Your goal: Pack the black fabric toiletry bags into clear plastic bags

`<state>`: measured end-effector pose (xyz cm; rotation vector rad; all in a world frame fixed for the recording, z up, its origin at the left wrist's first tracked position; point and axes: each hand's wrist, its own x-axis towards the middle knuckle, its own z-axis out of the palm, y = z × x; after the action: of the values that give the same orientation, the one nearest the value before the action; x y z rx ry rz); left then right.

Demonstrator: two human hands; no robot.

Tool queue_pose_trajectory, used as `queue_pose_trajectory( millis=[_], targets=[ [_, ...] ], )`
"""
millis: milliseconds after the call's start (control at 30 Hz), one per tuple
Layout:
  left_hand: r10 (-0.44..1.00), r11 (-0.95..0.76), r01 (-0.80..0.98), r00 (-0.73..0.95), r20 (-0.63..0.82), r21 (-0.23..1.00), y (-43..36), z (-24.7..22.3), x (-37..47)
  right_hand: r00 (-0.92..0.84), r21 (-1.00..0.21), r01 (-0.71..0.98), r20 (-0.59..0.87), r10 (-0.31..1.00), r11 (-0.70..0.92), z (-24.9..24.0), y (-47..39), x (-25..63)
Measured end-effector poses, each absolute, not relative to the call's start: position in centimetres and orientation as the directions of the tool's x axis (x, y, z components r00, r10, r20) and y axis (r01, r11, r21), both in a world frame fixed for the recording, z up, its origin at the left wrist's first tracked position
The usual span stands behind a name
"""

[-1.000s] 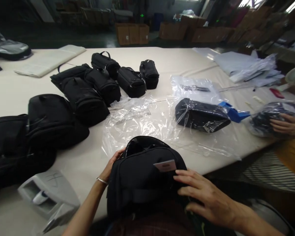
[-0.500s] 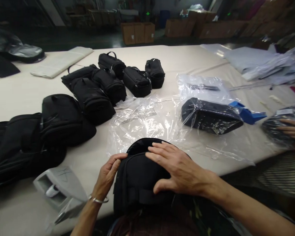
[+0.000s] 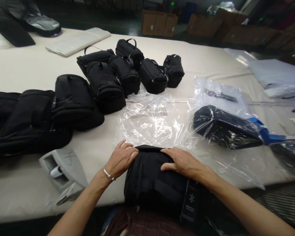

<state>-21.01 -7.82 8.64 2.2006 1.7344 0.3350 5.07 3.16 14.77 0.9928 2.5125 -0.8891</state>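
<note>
1. Black bag (image 3: 157,183), one, at the table's near edge, between both hands; its contents cannot be seen. Printed hang tag (image 3: 191,203) at its right side.
2. Left hand (image 3: 121,157), at the black bag's upper left corner: fingers partly extended, thumb by the edge; whether they pinch it, cannot tell.
3. Right hand (image 3: 186,162), on the black bag's upper right: open, fingertips at the top edge, thumb spread apart over the panel.
4. Clear plastic bag (image 3: 149,121), flat, printed, just beyond the black bag; no contents visible.
5. Wrapped dark item (image 3: 226,126), inside clear plastic, right of and beyond the black bag.
6. Blue object (image 3: 267,131), farther right of the black bag, adjoining item 5.
7. Grey holder (image 3: 71,164), left of the black bag, a white piece (image 3: 56,171) in its opening.
8. Other black bags (image 3: 105,85), grouped left of and beyond the black bag.
9. Table (image 3: 211,59), pale-covered, beneath the goods; cardboard boxes (image 3: 159,23) past its far edge, well apart from the black bag.
</note>
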Motion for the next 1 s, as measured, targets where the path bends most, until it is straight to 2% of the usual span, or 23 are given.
queue_pose_trajectory(
  millis=[133,200,267,367,433,500,567,633,700,800,900,1000],
  targets=[
    [0.901,-0.43,0.837,0.377,0.213,0.339,-9.8,7.4,-22.2,-0.688,-0.326,0.724,-0.413,0.596,0.608,13.1,2.3,6.6],
    [0.913,-0.402,0.817,0.324,0.248,0.413,-11.0,7.5,-22.6,-0.693,-0.308,0.721,-0.346,0.633,0.621,12.1,2.1,7.2],
    [0.968,-0.233,0.782,0.132,0.213,0.578,-11.7,8.0,-22.7,-0.692,-0.314,0.721,-0.283,0.664,0.618,11.4,2.2,7.4],
    [0.977,0.114,0.598,-0.213,0.021,0.793,-11.8,8.5,-22.2,-0.717,-0.398,0.682,-0.199,0.669,0.613,11.4,2.6,6.8],
    [0.962,0.23,0.484,-0.244,-0.123,0.844,-11.4,8.4,-21.5,-0.72,-0.482,0.644,-0.12,0.684,0.594,12.3,2.9,6.7],
    [0.966,0.254,0.511,-0.17,-0.193,0.821,-11.1,7.8,-20.7,-0.653,-0.563,0.644,-0.051,0.756,0.518,13.6,3.4,7.5],
    [0.971,0.236,0.614,-0.133,-0.196,0.753,-11.1,7.1,-20.2,-0.514,-0.625,0.674,-0.014,0.858,0.394,14.8,3.8,9.7],
    [0.975,0.219,0.672,-0.136,-0.173,0.708,-11.2,6.4,-20.3,-0.351,-0.657,0.715,-0.044,0.935,0.238,15.7,3.8,12.9],
    [0.981,0.19,0.656,-0.1,-0.166,0.731,-11.3,5.8,-20.8,-0.232,-0.67,0.737,-0.127,0.964,0.089,16.0,3.1,15.9],
    [0.992,0.11,0.667,-0.029,-0.122,0.737,-11.6,5.1,-21.5,-0.253,-0.717,0.697,-0.223,0.941,0.018,14.6,1.2,18.2],
    [0.998,0.026,0.749,0.02,-0.062,0.663,-11.8,5.1,-22.6,-0.351,-0.794,0.607,-0.305,0.885,-0.033,12.1,-0.3,17.9],
    [0.988,0.052,0.767,0.055,-0.146,0.639,-11.4,7.2,-24.5,-0.301,-0.832,0.525,-0.38,0.875,-0.181,10.7,-0.5,17.5]
  ],
)
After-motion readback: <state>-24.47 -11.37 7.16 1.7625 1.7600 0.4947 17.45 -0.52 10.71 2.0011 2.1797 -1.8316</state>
